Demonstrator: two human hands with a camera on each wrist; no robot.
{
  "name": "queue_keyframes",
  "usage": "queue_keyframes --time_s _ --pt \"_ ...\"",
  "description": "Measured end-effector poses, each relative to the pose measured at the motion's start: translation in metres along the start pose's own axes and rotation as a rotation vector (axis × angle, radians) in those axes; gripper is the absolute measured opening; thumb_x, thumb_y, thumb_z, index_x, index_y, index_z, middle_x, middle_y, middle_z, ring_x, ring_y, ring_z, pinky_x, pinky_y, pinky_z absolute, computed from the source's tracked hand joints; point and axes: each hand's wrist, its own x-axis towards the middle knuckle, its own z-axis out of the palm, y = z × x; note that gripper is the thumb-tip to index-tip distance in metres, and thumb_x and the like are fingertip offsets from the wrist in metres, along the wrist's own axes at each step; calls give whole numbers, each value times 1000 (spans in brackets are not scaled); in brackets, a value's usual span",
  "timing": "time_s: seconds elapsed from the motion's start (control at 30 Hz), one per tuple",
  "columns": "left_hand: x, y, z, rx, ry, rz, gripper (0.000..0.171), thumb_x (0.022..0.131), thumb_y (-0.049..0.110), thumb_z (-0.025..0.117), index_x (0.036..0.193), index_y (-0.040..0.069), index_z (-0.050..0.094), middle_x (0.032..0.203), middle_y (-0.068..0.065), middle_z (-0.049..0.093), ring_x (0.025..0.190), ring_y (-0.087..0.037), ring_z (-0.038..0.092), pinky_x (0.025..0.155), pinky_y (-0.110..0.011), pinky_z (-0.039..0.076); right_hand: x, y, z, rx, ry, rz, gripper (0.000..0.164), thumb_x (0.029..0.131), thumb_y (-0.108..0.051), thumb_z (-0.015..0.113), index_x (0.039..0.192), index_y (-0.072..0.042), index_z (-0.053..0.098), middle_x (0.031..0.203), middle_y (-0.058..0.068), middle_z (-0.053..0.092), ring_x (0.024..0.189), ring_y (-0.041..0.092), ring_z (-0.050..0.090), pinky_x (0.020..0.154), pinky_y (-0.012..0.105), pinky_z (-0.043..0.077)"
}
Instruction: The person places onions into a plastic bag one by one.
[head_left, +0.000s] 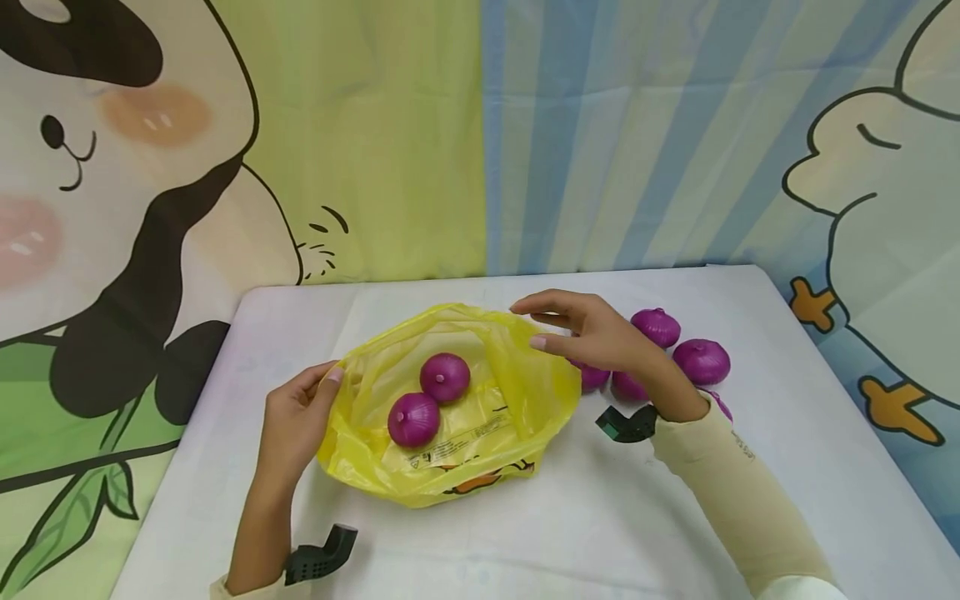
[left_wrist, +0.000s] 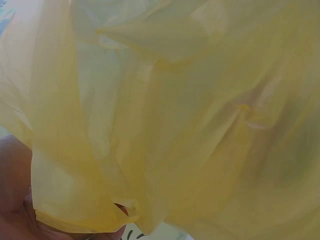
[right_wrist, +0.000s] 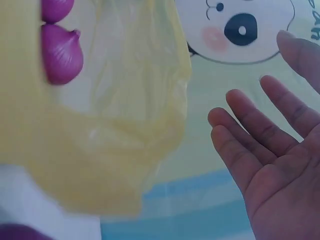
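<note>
A yellow plastic bag (head_left: 517,350) lies spread with its mouth wide, two purple onions (head_left: 414,419) inside it near the middle. My left hand (head_left: 296,421) pinches the bag's left rim between thumb and fingers. In the left wrist view, yellow film (left_wrist: 135,125) fills most of the picture, and part of the left hand (left_wrist: 15,190) shows at the lower left corner. Over the bag's right rim hovers my right hand (head_left: 592,329), its fingers extended and holding nothing. The right wrist view shows that hand (right_wrist: 272,145) with fingers spread beside the bag (right_wrist: 135,135).
Several more purple onions (head_left: 701,362) sit on the white tablecloth (head_left: 585,533) to the right, partly hidden behind my right hand and forearm. A printed cloth backdrop (head_left: 390,142) with cartoon animals rises behind the table. Dark wrist cameras (head_left: 322,557) are strapped to both wrists.
</note>
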Motion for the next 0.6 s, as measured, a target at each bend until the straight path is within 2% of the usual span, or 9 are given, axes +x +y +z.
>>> queue_keyframes --time_s 0.2,0.37,0.47,0.6 --pt "2 -1 0 11 1 6 44 99 41 55 121 4 67 105 -13 70 80 -17 66 67 -23 55 -24 25 -13 48 132 59 41 92 -9 67 131 -4 57 129 9 58 122 25 54 96 30 45" --pt "2 -2 1 31 7 8 45 98 43 55 121 5 67 105 -11 70 81 -18 66 67 -23 55 -35 47 -13 64 254 107 41 93 -10 67 131 -1 56 129 12 58 121 27 54 95 24 45" --pt "2 -2 1 20 11 3 45 98 42 55 120 5 68 105 -11 70 81 -18 66 67 -23 55 -38 58 -8 71 324 148 44 93 -14 67 133 -1 54 132 14 56 125 29 51 97 26 43" --pt "1 -1 2 -8 7 -8 43 98 40 57 120 5 68 106 -13 70 80 -17 66 67 -23 55 -41 71 1 72 400 215 49 91 -19 70 134 -3 54 134 13 54 129 27 47 101 36 39"
